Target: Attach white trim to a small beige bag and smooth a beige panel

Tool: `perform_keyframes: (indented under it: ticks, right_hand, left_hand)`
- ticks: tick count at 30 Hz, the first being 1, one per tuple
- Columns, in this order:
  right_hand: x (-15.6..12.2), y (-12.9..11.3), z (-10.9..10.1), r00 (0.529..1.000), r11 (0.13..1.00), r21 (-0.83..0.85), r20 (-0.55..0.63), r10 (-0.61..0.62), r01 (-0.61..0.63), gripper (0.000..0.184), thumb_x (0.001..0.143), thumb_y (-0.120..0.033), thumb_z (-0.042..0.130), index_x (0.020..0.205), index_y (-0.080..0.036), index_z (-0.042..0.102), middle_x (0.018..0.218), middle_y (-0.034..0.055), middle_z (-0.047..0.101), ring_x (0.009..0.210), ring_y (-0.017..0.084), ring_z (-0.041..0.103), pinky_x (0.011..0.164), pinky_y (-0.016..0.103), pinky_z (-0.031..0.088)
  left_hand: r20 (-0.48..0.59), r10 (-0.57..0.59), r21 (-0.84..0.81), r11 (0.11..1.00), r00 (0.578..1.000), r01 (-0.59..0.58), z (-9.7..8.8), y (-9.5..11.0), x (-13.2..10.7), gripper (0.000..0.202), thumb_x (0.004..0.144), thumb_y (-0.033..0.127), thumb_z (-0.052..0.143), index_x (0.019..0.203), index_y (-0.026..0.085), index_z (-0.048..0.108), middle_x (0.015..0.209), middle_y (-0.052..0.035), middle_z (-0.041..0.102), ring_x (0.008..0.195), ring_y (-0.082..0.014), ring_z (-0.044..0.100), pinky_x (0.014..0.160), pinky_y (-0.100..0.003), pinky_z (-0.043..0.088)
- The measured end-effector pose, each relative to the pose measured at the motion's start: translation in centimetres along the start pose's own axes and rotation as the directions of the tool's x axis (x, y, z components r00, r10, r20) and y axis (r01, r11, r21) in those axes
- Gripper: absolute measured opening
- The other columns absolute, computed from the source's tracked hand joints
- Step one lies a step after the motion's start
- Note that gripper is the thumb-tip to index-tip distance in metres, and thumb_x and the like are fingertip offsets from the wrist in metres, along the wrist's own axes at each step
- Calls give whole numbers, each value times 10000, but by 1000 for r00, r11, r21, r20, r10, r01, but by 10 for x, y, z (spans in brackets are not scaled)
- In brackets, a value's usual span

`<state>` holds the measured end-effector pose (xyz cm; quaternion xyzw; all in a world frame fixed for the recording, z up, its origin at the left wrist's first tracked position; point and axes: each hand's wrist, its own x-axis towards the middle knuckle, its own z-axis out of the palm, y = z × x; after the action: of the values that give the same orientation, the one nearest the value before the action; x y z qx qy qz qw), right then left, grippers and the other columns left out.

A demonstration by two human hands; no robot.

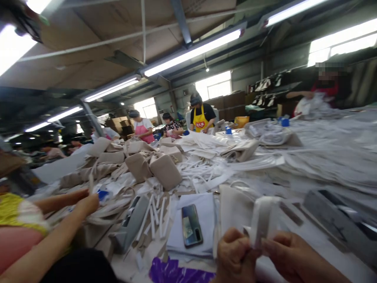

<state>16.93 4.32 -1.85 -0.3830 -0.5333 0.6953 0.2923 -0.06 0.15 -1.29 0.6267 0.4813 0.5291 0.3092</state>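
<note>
Low on the right, my left hand (235,251) is closed around the lower end of a beige strap with white wrapping (261,220). The strap's upper part stands up in a folded loop above the fingers. My right hand (284,251) pinches the same wrapped strap from the other side, thumb and fingers together. Just behind the hands lies a beige fabric bag (235,210), partly hidden by them. To its left a phone (192,225) rests on a stack of white sheets (176,239).
A grey tape dispenser (132,222) stands left of the phone, with white strips (156,216) beside it. Another grey dispenser (338,228) is at right. Purple plastic (179,271) lies in front. Beige bags (165,171) pile up behind. A co-worker's arms (70,220) reach in from the left.
</note>
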Motion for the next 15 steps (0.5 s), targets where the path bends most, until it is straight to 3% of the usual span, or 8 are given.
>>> perform_keyframes:
  ticks: [3,5,6,8,9,11,13,15]
  right_hand:
    - [-2,-11,9,998,947,315,1,69,-66,532,634,-642,802,660,-194,515,504,-106,242,451,55,135,419,223,123]
    - [-2,-15,14,996,946,318,-47,78,-59,530,621,-615,807,627,-203,475,497,-105,250,446,57,152,417,224,131]
    - [-3,-15,15,995,971,239,-87,45,-23,500,652,-599,785,615,-200,486,488,-96,270,442,64,187,420,227,157]
    - [-5,-14,16,977,990,-77,-165,-131,120,425,753,-526,723,583,-188,530,495,-55,366,474,94,324,463,238,264]
    - [-5,-12,17,951,942,-262,-170,-258,209,386,809,-472,684,585,-183,562,531,-27,441,525,116,408,514,248,327]
    - [-7,-7,17,873,757,-543,-88,-480,362,310,896,-372,603,653,-183,637,672,28,582,661,159,528,635,273,409]
    - [-8,-2,17,815,602,-663,20,-579,445,274,949,-323,525,771,-193,689,787,66,641,727,182,571,689,292,438]
    - [-9,1,15,798,563,-681,51,-601,467,292,963,-335,500,789,-192,685,803,76,640,728,187,572,686,297,441]
  left_hand:
    - [9,59,26,998,998,-59,2,-4,-5,443,903,548,554,772,200,795,709,-84,561,672,-185,528,652,-306,423]
    - [49,66,3,998,997,-66,1,-3,-4,457,892,557,568,728,182,771,714,-85,559,700,-189,532,678,-307,424]
    - [85,26,-49,999,996,-21,1,-1,-3,468,871,580,592,715,170,755,713,-77,554,699,-183,526,676,-301,421]
    - [187,-152,-229,954,971,193,2,-1,1,520,794,655,654,712,145,715,637,-33,506,603,-137,469,586,-266,388]
    - [234,-258,-331,885,937,327,3,-3,3,542,749,680,689,715,139,687,576,2,456,532,-105,409,520,-241,342]
    - [283,-420,-516,691,862,506,10,-9,6,543,680,675,755,700,153,609,484,73,328,435,-56,258,427,-210,216]
    - [269,-486,-633,561,832,533,16,-15,7,540,627,639,812,667,177,535,465,105,253,413,-39,182,402,-204,141]
    - [230,-485,-649,569,844,505,18,-17,7,523,626,616,825,661,174,549,473,101,263,419,-39,194,404,-199,152]
